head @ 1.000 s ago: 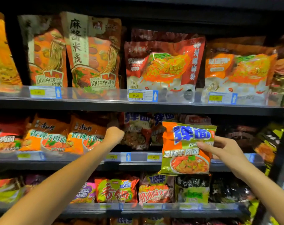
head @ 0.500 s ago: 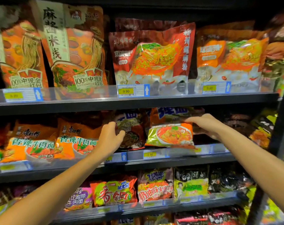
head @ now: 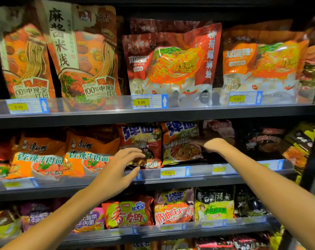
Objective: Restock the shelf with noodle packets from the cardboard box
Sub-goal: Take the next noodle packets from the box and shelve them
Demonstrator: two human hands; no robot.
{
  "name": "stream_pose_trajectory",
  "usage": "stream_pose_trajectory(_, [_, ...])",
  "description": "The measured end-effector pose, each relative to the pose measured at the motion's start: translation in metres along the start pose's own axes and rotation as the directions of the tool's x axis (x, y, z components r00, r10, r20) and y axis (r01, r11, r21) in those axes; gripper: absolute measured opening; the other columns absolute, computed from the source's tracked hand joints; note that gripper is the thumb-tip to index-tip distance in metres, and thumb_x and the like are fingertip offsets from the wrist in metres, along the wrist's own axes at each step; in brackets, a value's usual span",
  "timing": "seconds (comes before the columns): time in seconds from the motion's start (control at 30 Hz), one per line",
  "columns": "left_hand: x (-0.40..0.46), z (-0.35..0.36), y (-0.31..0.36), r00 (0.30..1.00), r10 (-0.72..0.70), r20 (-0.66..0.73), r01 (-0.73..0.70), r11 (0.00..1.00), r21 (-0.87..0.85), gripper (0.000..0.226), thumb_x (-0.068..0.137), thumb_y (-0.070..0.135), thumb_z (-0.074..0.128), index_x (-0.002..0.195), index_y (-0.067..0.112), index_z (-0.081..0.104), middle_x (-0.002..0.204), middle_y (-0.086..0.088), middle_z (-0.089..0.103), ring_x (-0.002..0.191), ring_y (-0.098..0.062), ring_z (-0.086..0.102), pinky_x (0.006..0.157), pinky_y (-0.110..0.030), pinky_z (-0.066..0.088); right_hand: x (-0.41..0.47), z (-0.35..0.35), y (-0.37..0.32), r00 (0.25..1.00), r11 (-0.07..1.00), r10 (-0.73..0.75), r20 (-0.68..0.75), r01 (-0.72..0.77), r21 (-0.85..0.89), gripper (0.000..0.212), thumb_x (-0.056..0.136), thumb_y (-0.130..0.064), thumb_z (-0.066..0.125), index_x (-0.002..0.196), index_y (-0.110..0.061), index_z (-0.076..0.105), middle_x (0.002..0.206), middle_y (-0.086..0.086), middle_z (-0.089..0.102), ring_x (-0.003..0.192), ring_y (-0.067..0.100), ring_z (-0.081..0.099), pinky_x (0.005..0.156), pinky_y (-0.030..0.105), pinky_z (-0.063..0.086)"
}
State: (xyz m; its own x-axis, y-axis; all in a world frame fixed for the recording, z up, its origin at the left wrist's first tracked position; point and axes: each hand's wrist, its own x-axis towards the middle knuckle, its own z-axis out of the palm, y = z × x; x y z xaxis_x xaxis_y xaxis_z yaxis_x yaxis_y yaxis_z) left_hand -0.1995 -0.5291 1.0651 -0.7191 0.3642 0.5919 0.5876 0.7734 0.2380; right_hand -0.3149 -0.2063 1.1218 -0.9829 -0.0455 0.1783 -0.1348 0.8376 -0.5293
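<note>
Right hand [head: 209, 144] is reached deep into the middle shelf [head: 198, 179], fingers tucked out of sight behind the orange packet [head: 180, 143], so I can't tell if it's gripping anything or just resting there. Left hand [head: 117, 170] is open with the fingers curled, hovering right in front of the dark red packet [head: 140, 141] that stands just left of the orange one, thumb down near the shelf edge. Doesn't look like it's actually touching.

Biggest stuff first: the top shelf [head: 153, 114] has the big pouches, two orange ones with noodle art [head: 81, 56] on the left, then a red one [head: 171, 64] and an orange one [head: 264, 65] on the right. Middle shelf has two orange beef noodle packs [head: 39, 157] on the left, then the two packets the hands are at, then darker packs off to the right, too blurry to read. Bottom shelf [head: 171, 230] has a row of smaller packs: purple, red-and-green [head: 127, 213], orange, yellow-green [head: 214, 204].

Smallest bits: price tags along the shelf edges, 9.90 [head: 141, 102] up top and 3.00 [head: 167, 172] under the orange packet.
</note>
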Motion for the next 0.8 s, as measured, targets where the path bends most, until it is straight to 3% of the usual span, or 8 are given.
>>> stream_pose_trajectory(0.1, [-0.006,0.001,0.005,1.0,0.0,-0.002,0.0,1.0,-0.023,0.036,0.096,0.027,0.059,0.131,0.035,0.053,0.136,0.024,0.046,0.133,0.001,0.038,0.109,-0.019,0.031,-0.01,-0.006,0.006,0.996,0.994,0.083,0.011,-0.082,-0.072,0.06,0.076,-0.078,0.057,0.071,-0.018,0.053,0.056,0.006,0.048,0.053,0.023,0.047,0.053,0.03,0.034])
stream_pose_trajectory(0.2, [-0.008,0.008,0.012,0.999,0.02,0.025,-0.019,1.0,-0.025,0.037,0.097,0.028,0.058,0.133,0.036,0.051,0.136,0.025,0.045,0.134,0.002,0.038,0.11,-0.017,0.032,-0.033,-0.011,0.02,0.992,0.996,0.09,-0.085,-0.091,-0.003,0.061,0.087,-0.053,0.067,0.056,-0.013,0.034,0.053,0.005,0.035,0.051,0.022,0.037,0.053,0.034,0.026])
stream_pose_trajectory(0.27, [-0.006,0.014,0.017,0.999,0.035,0.039,-0.034,0.999,-0.021,0.038,0.097,0.03,0.058,0.134,0.035,0.051,0.137,0.024,0.045,0.134,0.002,0.038,0.11,-0.02,0.034,-0.053,-0.013,0.03,0.991,0.999,0.031,-0.132,-0.025,0.046,0.052,0.087,-0.052,0.069,0.069,-0.01,0.047,0.066,0.006,0.047,0.062,0.023,0.047,0.058,0.035,0.033])
stream_pose_trajectory(0.3, [-0.005,0.018,0.02,0.998,0.045,0.046,-0.044,0.999,-0.025,0.037,0.097,0.031,0.058,0.134,0.035,0.051,0.137,0.022,0.045,0.133,0.002,0.039,0.11,-0.022,0.036,-0.065,-0.012,0.034,0.992,0.998,-0.017,-0.123,0.024,0.057,0.049,0.087,-0.055,0.067,0.091,-0.007,0.059,0.088,0.009,0.059,0.082,0.026,0.058,0.07,0.036,0.043])
stream_pose_trajectory(0.37, [-0.003,0.022,0.027,0.996,0.073,0.057,-0.071,0.997,-0.037,0.036,0.098,0.032,0.057,0.133,0.034,0.051,0.136,0.02,0.047,0.131,0.001,0.04,0.108,-0.025,0.037,-0.091,-0.014,0.039,0.985,0.994,-0.085,-0.149,0.095,0.06,0.068,0.09,-0.053,0.065,0.141,-0.012,0.049,0.142,0.005,0.053,0.131,0.025,0.05,0.104,0.038,0.042])
stream_pose_trajectory(0.4, [-0.002,0.024,0.031,0.994,0.093,0.062,-0.09,0.995,-0.039,0.036,0.098,0.033,0.056,0.133,0.033,0.051,0.135,0.02,0.047,0.131,0.0,0.041,0.107,-0.025,0.037,-0.104,-0.014,0.042,0.976,0.989,-0.125,-0.18,0.136,0.05,0.07,0.09,-0.052,0.065,0.148,-0.016,0.044,0.15,0.0,0.047,0.138,0.021,0.044,0.11,0.037,0.039])
stream_pose_trajectory(0.5, [-0.004,0.027,0.04,0.982,0.161,0.099,-0.158,0.987,-0.032,0.037,0.098,0.042,0.048,0.134,0.032,0.05,0.137,0.018,0.046,0.131,-0.002,0.041,0.106,-0.025,0.038,-0.144,-0.012,0.051,0.956,0.976,-0.21,-0.203,0.216,0.01,0.063,0.092,-0.05,0.062,0.148,-0.027,0.043,0.151,-0.007,0.045,0.139,0.015,0.043,0.114,0.04,0.04])
stream_pose_trajectory(0.8, [-0.035,0.072,0.09,0.906,0.353,0.235,-0.329,0.935,-0.134,0.048,0.097,0.044,0.053,0.142,0.03,0.045,0.149,0.009,0.04,0.138,-0.011,0.036,0.11,-0.031,0.038,-0.295,0.013,0.087,0.982,0.977,-0.068,-0.175,0.03,-0.21,0.062,0.095,-0.057,0.055,0.149,-0.032,0.04,0.152,-0.012,0.04,0.141,0.007,0.032,0.116,0.026,0.031])
